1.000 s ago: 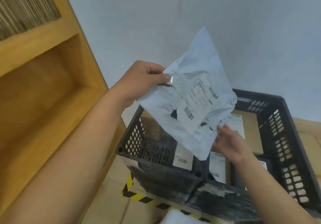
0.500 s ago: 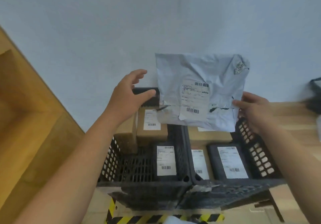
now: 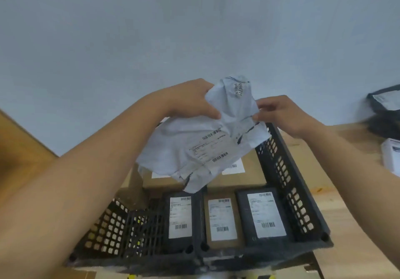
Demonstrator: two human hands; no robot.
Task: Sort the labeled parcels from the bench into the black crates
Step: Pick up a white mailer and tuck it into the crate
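"Two hands for one grey mailer [image 3: 190, 148]?"
"It's limp, crinkled plastic film; likely it would fold over unsupported. Left hand [image 3: 188, 101] curls round its top edge at eleven o'clock, right hand [image 3: 283, 114] pinches the edge at two o'clock, label up."
"Where is it?"
"In the air over the black crate [image 3: 279, 170], toward its twelve o'clock end, above the cardboard boxes [image 3: 252, 178]. Three flat labelled packets [image 3: 221, 218] sit in a row at six o'clock, probably so barcodes stay readable"
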